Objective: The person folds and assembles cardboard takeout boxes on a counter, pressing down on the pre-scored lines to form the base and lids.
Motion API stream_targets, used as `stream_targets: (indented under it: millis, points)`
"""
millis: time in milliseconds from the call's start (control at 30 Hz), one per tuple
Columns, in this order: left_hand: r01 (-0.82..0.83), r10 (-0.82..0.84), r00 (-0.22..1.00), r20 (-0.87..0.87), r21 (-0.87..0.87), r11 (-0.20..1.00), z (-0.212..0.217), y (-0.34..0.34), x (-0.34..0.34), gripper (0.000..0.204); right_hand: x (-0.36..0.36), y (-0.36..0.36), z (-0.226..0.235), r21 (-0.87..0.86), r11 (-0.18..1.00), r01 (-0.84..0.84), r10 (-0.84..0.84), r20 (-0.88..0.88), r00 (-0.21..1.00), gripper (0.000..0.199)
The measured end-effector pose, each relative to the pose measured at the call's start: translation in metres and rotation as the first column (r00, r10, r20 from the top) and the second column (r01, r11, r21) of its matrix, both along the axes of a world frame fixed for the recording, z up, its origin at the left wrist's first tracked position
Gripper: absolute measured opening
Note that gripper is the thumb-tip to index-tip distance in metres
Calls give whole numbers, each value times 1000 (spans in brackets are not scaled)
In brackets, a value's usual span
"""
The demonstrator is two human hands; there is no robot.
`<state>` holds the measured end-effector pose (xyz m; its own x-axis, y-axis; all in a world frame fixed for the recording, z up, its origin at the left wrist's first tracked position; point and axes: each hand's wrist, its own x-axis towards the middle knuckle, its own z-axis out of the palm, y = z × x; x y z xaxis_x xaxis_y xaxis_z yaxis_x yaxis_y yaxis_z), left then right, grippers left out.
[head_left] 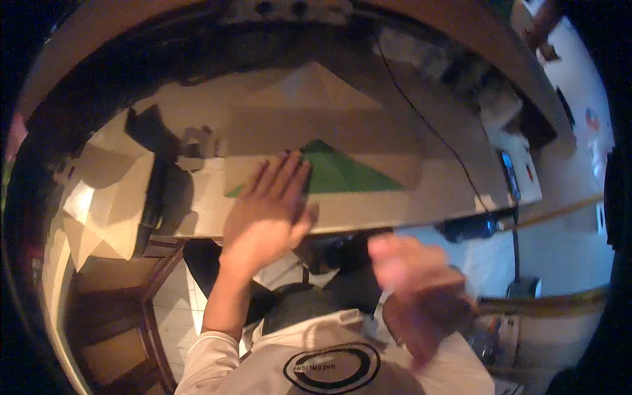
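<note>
A flat brown cardboard package point(316, 131), envelope-shaped with a triangular flap, lies at the table's far centre. Stacked pale cardboard boxes point(105, 197) stand at the left edge. A small dark screen point(508, 172) lies far right.

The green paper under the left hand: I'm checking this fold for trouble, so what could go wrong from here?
1. The left hand lies flat on only one end of the green paper; the free point may lift or shift, skewing the crease.
2. The right hand is blurred and off the table, so it gives no support.
3. The paper sits near the table's front edge and could slide off.
</note>
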<state>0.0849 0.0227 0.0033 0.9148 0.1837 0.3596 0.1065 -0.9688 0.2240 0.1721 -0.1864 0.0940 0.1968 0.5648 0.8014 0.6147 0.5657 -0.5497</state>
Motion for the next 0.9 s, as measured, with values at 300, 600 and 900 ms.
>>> stream_targets:
  millis: [300,600,900]
  points:
    - [1,-3,999,45,56,998,2,-6,8,62,-24,1,30,144,988,-62,67,-27,997,58]
    - [-36,38,999,-34,40,999,1,0,-2,64,-21,9,25,159,983,-94,100,-31,994,54]
    - [-113,118,987,-105,59,992,-7,3,-7,65,-4,4,2,179,980,-84,97,-66,993,50]
